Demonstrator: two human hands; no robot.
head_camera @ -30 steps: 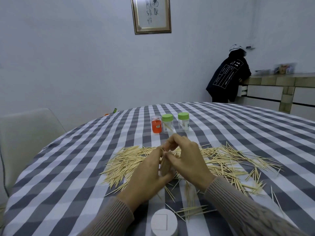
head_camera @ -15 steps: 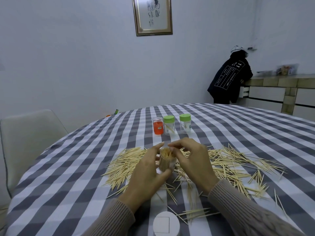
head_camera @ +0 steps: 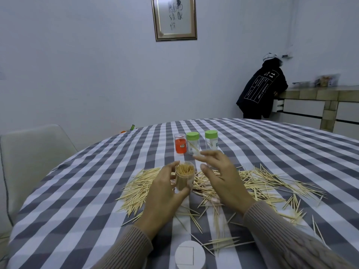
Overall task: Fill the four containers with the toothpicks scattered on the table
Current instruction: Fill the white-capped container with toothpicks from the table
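My left hand [head_camera: 165, 193] grips a clear container [head_camera: 184, 177] packed with upright toothpicks, lidless, held just above the table. Beside it to the right hovers my right hand [head_camera: 221, 177], fingers spread and loosely bent, holding nothing. Loose toothpicks [head_camera: 258, 183] lie scattered across the checked tablecloth under and around both hands. Further back stand an orange-labelled clear jar [head_camera: 180, 143] and two clear jars with green lids, one on the left [head_camera: 193, 142] and one on the right [head_camera: 211, 139]. A white lid [head_camera: 190, 255] lies at the near edge.
The round table [head_camera: 77, 191] has a grey-and-white checked cloth. A pale chair [head_camera: 29, 152] stands at the left. A person in a black jacket [head_camera: 260, 94] leans on a counter at the back right. A framed picture hangs on the wall.
My right hand has let go of the container's top and drawn away to the right, opening its fingers. The left hand keeps holding the filled container, slightly raised.
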